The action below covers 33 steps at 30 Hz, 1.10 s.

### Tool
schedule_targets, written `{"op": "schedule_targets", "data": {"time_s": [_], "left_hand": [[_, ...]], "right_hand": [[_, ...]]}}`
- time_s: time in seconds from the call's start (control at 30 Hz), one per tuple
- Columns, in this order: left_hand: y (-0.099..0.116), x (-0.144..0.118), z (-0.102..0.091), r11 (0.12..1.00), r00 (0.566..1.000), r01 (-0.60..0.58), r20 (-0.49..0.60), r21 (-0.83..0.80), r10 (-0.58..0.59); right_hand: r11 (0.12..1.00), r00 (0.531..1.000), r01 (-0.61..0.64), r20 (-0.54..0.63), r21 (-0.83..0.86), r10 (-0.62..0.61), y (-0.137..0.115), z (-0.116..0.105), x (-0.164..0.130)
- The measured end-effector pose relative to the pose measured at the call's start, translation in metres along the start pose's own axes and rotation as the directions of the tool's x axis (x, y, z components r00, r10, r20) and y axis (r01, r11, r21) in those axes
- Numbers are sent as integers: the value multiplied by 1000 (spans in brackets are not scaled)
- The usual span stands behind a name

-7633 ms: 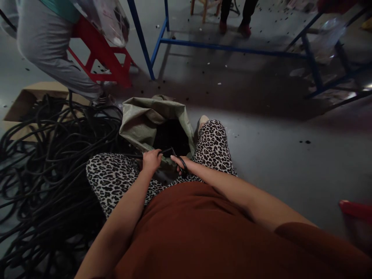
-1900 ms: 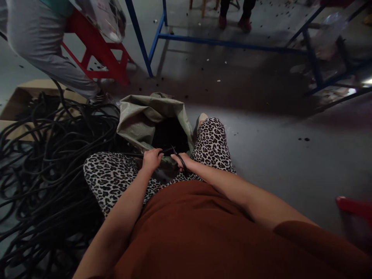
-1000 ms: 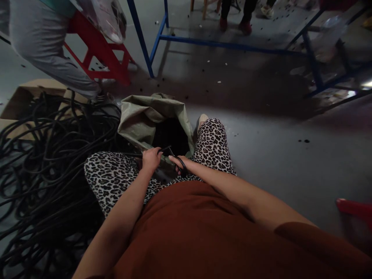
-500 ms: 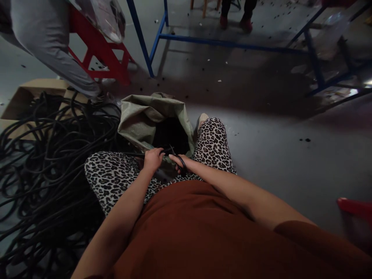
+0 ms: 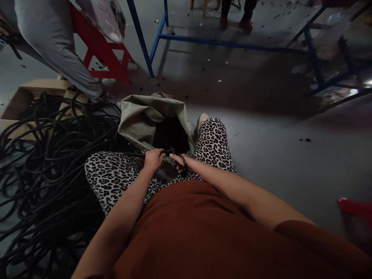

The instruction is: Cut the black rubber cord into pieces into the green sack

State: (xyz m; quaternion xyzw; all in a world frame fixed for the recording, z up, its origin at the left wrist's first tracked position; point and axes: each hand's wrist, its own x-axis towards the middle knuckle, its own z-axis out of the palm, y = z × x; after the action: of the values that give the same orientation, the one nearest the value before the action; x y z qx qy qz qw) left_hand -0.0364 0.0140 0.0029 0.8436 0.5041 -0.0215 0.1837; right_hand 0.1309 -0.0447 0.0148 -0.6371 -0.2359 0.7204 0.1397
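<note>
My left hand [image 5: 153, 159] is closed round a black rubber cord [image 5: 132, 154], which runs in from the left over my knee. A short end of the cord sticks out to the right of the fingers. In my right hand [image 5: 183, 161] is a pair of black-handled scissors [image 5: 183, 166], its blades pointing up and left by the cord's end. Whether the blades touch the cord I cannot tell. Both hands are over the near edge of a greenish woven sack [image 5: 136, 120], standing between my knees with its mouth wide. Dark contents inside are too dim to make out.
A big tangle of black cord [image 5: 66, 155] covers the floor at left, beside a cardboard box [image 5: 29, 85]. Another person's grey-trousered leg [image 5: 55, 50] and a red stool [image 5: 104, 58] are beyond it. A blue table frame [image 5: 232, 43] crosses ahead; another red object [image 5: 353, 207] stands right.
My hands and the scissors have hardly moved. At upper left, the other person's leg has shifted slightly right, and a hand with a dark tool has come into view.
</note>
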Motion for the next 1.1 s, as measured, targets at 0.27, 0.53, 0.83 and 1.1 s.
{"op": "schedule_targets", "data": {"time_s": [0.27, 0.53, 0.83, 1.1], "left_hand": [[-1, 1, 2, 1000, 1000, 3, -13, -18, -3], [-1, 2, -1, 999, 1000, 28, -10, -26, -28], [-5, 4, 2, 999, 1000, 25, -10, -40, -25], [-9, 4, 2, 997, 1000, 24, -5, -71, -24]], "right_hand": [[971, 978, -146, 177, 191, 112, 2, -3, 3], [980, 980, -127, 170, 154, 101, -5, -6, -6], [986, 994, 87, -46, -142, -94, -6, -3, -2], [971, 986, 108, -100, -213, -132, 0, -5, 7]]}}
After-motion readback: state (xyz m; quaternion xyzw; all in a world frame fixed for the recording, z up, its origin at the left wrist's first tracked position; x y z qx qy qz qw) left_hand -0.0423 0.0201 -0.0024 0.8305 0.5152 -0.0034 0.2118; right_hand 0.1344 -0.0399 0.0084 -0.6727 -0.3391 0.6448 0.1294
